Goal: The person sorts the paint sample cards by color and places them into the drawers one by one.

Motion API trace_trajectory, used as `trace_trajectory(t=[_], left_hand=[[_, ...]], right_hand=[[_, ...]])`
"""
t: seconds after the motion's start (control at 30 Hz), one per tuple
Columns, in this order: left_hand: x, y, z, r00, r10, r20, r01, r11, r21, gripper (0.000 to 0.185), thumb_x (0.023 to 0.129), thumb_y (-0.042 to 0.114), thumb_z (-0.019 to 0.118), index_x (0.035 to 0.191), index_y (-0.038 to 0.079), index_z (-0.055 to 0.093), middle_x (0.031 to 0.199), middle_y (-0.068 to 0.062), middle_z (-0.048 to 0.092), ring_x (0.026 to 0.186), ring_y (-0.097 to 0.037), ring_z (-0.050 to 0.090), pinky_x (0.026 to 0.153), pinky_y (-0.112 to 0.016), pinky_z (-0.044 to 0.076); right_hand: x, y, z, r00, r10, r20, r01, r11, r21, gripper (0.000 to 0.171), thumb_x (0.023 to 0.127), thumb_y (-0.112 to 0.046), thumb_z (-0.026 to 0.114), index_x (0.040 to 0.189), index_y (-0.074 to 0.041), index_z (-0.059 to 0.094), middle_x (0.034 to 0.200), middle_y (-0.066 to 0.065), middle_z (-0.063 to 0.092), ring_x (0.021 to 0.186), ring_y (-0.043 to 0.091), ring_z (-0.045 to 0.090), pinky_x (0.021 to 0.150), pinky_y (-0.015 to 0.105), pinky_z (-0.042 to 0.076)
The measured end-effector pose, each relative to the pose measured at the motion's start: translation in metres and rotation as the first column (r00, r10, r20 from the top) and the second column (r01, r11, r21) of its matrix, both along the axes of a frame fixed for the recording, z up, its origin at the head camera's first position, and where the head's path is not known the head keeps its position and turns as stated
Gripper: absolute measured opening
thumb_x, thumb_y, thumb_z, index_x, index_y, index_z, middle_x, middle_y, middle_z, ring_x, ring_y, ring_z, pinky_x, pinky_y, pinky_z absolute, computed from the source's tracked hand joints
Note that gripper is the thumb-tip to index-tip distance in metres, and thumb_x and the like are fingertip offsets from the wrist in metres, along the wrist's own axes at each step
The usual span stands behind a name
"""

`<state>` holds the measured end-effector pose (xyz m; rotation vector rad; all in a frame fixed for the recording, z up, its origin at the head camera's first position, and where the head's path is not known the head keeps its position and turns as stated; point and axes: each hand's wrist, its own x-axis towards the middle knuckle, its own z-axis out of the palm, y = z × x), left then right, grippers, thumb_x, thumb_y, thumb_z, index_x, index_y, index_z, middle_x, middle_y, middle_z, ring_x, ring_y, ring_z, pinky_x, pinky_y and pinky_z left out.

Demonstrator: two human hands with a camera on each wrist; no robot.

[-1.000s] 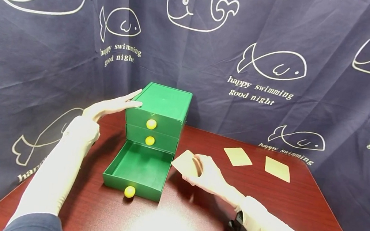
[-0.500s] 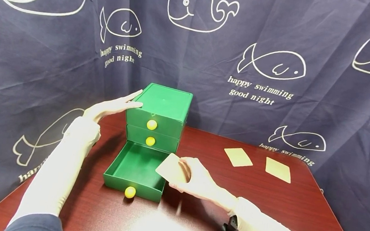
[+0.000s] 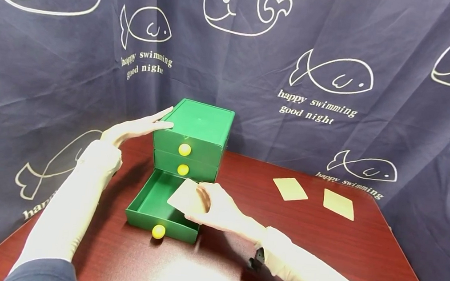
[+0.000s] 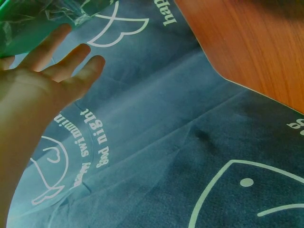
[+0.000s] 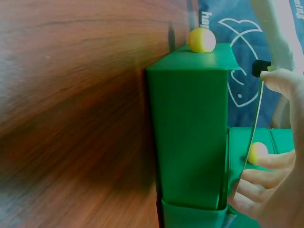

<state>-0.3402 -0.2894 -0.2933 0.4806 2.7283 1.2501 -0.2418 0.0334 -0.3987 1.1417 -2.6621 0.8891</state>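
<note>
A green drawer cabinet (image 3: 200,119) with yellow round knobs stands on the table, its bottom drawer (image 3: 149,220) pulled out. Over that drawer's right side, my right hand (image 3: 219,209) holds a pale yellow square card (image 3: 184,195) between thumb and fingers. The right wrist view shows the card (image 5: 255,126) edge-on, above the drawer's side wall (image 5: 190,137). My left hand (image 3: 135,129) rests at the cabinet's upper left edge with fingers extended. Those spread fingers show against the green cabinet (image 4: 23,33) in the left wrist view. The drawer's floor is partly hidden by the card.
Two more pale yellow cards, a left one (image 3: 290,189) and a right one (image 3: 338,204), lie flat on the red-brown table (image 3: 254,170) to the right. A dark blue curtain (image 3: 255,71) with white fish and whale drawings surrounds the table.
My right hand has moved left with the card, from beside the drawer to over it. The left hand stays at the cabinet's edge, and the two loose cards have not moved.
</note>
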Motion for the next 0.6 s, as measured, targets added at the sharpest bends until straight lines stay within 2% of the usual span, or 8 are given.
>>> trace_trajectory(t=[0.17,0.33,0.47,0.6], left_hand=[[-0.002,0.000,0.000,1.000,0.016,-0.004,-0.016,1.000,-0.022,0.076,0.097,0.054,0.048,0.155,0.035,0.003,0.163,0.012,0.004,0.150,-0.013,0.000,0.124,-0.048,0.006],[-0.001,0.002,0.000,1.000,0.008,0.010,-0.008,1.000,0.013,0.075,0.098,0.050,0.047,0.155,0.034,0.002,0.164,0.010,0.003,0.151,-0.015,-0.001,0.123,-0.049,0.005],[-0.001,0.003,0.000,1.000,0.007,0.018,-0.008,1.000,0.013,0.075,0.098,0.049,0.048,0.155,0.034,0.001,0.164,0.010,0.002,0.151,-0.016,-0.002,0.123,-0.050,0.005],[-0.003,0.003,-0.001,1.000,0.006,0.020,-0.007,1.000,0.016,0.075,0.098,0.049,0.047,0.155,0.034,0.001,0.164,0.011,0.001,0.151,-0.015,-0.002,0.123,-0.050,0.005]], right_hand=[[-0.009,-0.012,-0.004,0.998,0.053,-0.046,-0.051,0.998,0.045,0.074,0.070,-0.044,0.082,0.130,-0.011,0.055,0.119,0.002,0.062,0.108,0.016,0.056,0.092,0.033,0.050],[-0.010,-0.013,-0.004,0.997,0.055,-0.050,-0.052,0.997,0.065,0.074,0.073,-0.044,0.079,0.133,-0.008,0.054,0.133,0.008,0.059,0.117,0.023,0.056,0.097,0.039,0.050],[-0.011,0.000,-0.004,0.997,0.052,-0.065,-0.054,0.998,-0.034,0.059,0.076,-0.040,0.079,0.124,-0.010,0.062,0.135,0.008,0.060,0.118,0.024,0.058,0.099,0.041,0.048],[-0.020,0.029,-0.003,0.998,-0.035,-0.044,0.027,0.984,-0.178,0.041,0.078,-0.033,0.078,0.113,-0.012,0.070,0.117,0.004,0.070,0.108,0.020,0.063,0.096,0.039,0.049]])
